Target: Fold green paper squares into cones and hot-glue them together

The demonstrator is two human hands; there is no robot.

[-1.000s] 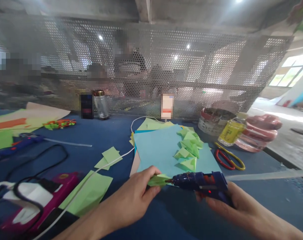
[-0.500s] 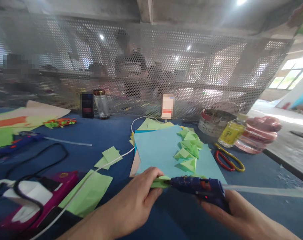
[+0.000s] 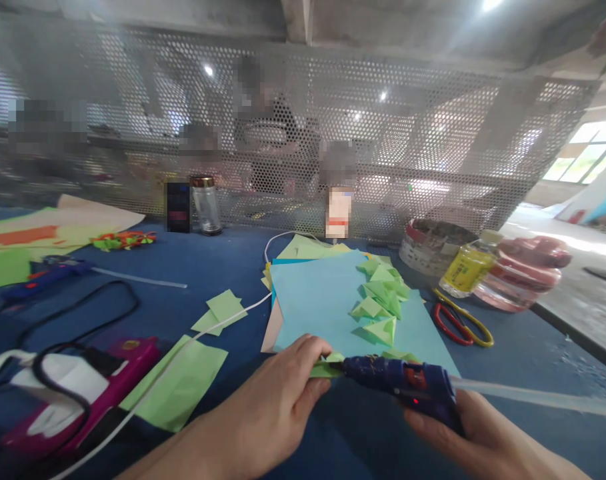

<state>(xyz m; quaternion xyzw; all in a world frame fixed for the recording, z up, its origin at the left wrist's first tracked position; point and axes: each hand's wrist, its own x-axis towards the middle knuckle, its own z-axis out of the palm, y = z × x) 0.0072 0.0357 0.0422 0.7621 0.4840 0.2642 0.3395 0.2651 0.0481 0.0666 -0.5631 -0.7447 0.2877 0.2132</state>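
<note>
My left hand (image 3: 275, 400) pinches a small folded green paper piece (image 3: 327, 367) at the near edge of a light blue sheet (image 3: 323, 300). My right hand (image 3: 477, 440) grips a dark blue glue gun (image 3: 407, 383) with a clear glue stick (image 3: 533, 397) poking out behind. The gun's nozzle touches the green piece. Several folded green triangles (image 3: 380, 300) lie in a row on the blue sheet.
Red and yellow scissors (image 3: 460, 323), a yellow bottle (image 3: 470, 267), tape rolls (image 3: 523, 270) and a round basket (image 3: 430, 243) sit at right. A magenta device (image 3: 83, 393), cables, green paper scraps (image 3: 183, 380) and another glue gun (image 3: 43, 277) lie at left. A perforated metal screen (image 3: 383, 133) stands behind, people beyond it.
The glue gun has shifted slightly down and right, its nozzle staying at the green piece. My left hand keeps its pinch. The camera tilted a little.
</note>
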